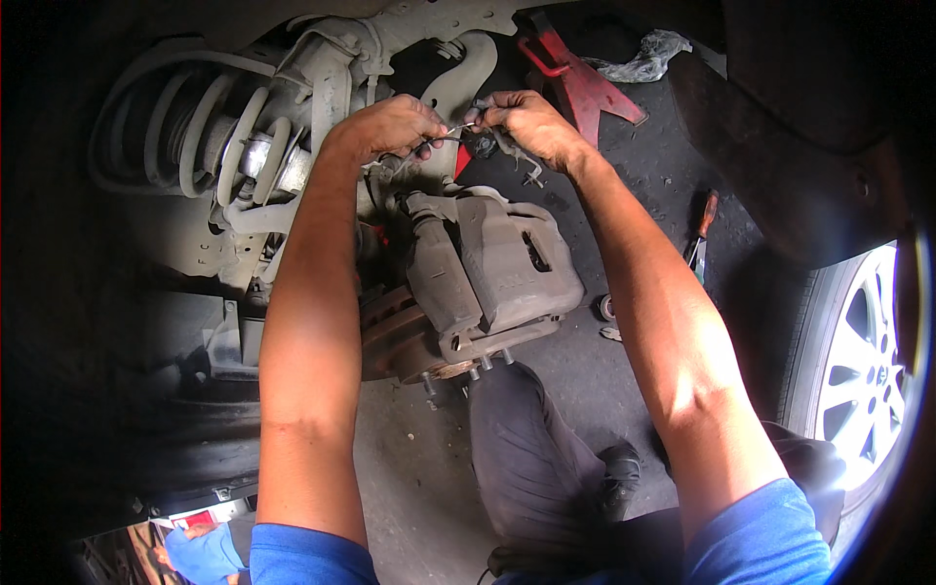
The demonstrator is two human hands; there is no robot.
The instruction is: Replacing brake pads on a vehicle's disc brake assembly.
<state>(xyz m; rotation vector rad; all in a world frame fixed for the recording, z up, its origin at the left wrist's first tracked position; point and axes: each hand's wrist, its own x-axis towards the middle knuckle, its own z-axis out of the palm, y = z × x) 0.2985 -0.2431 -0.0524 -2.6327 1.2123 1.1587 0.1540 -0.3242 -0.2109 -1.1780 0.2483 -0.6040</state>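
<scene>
Both my arms reach forward over a brake caliper [502, 258] mounted on a rusty brake disc [395, 331] with bare wheel studs. My left hand [395, 129] is closed in a pinch beside the suspension. Opposite it, my right hand [526, 122] pinches too. A thin wire [459, 128] runs between the two sets of fingertips, and both hands grip it. Dark cable and a small metal bracket [533, 174] hang just below my right hand. What lies inside the fingers is partly hidden.
A coil spring [249, 146] and suspension arms fill the left. Beyond my right hand stands a red jack stand [590, 93]. On the floor lie a screwdriver [708, 214] and a ring-shaped part [606, 308]. A wheel [858, 361] is at the right; another person [205, 548] shows lower left.
</scene>
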